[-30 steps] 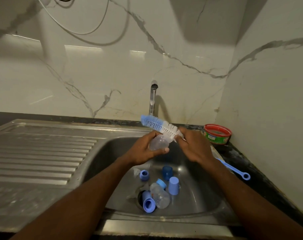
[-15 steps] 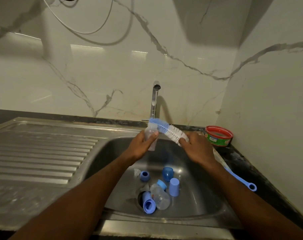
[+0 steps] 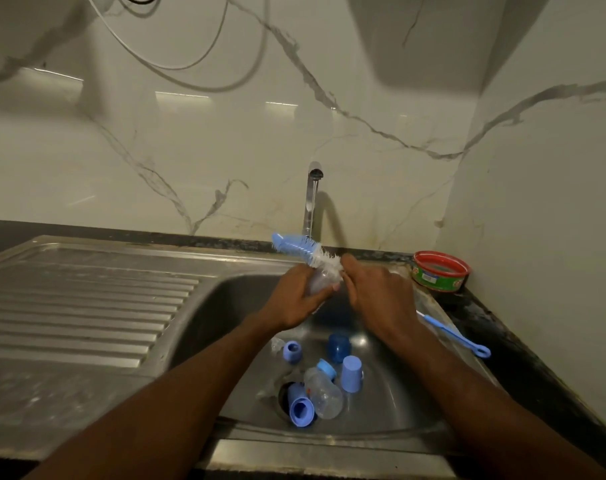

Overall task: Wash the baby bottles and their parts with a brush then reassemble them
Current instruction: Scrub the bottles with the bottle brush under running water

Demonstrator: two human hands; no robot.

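Head view, over the sink [image 3: 204, 306]: washing is early on, reassembly not started imo. Left hand [image 3: 296, 299] has its grip wrapped round a clear bottle [image 3: 324, 277], held above the basin just in front of the tap [image 3: 310, 202]. Right hand [image 3: 377, 296] has fingers curled on the brush [image 3: 305, 249] at the neck of the bristles; the blue-and-white head pokes up past the bottle towards the tap, so it looks outside the bottle, not down in it. Can't tell if it's scrubbing the rim or abt to go in. Water seems to run from the tap, thin stream. Left to do, down by the drain: a second clear bottle [image 3: 324, 396] lying on its side w/ a blue collar, a blue cap [image 3: 300, 407] beside it, a pale blue cup-shaped cover [image 3: 351, 374], a darker blue part [image 3: 339, 346], a small blue ring [image 3: 292, 351]. All loose, none joined. A thin blue brush [image 3: 457, 337] lies on the sink edge at right, and a red-rimmed tub [image 3: 440, 271] sits on the desk in the corner.
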